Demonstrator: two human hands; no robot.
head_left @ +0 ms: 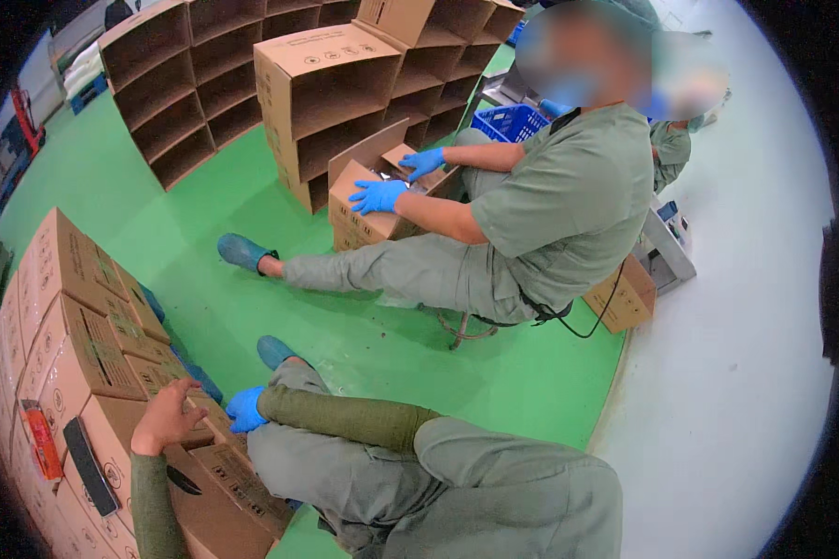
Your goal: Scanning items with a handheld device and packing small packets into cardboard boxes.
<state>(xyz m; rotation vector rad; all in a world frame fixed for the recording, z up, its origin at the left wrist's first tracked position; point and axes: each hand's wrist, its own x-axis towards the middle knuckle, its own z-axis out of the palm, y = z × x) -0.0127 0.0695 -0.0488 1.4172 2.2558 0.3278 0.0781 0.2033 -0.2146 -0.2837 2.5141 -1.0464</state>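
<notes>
My left hand (165,417), bare, hovers over the stacked cardboard boxes (93,349) at the left, fingers apart and slightly curled. I see nothing held in it. My right hand (245,410), in a blue glove, is beside my knee, next to the boxes; its fingers are too hidden to read. Under my left forearm is a brown carton (238,480) with printed sides. A dark oval (183,479), perhaps a handhold, shows on the carton surface next to that forearm. A long black flat object (91,466) and a red-orange packet (42,438) lie on the boxes.
Across from me a seated person (569,186) in blue gloves has both hands on an open carton (368,205). Behind stand stacked open-fronted cardboard boxes (331,70) and a blue crate (511,122). Another carton (622,296) sits by the white wall (736,326).
</notes>
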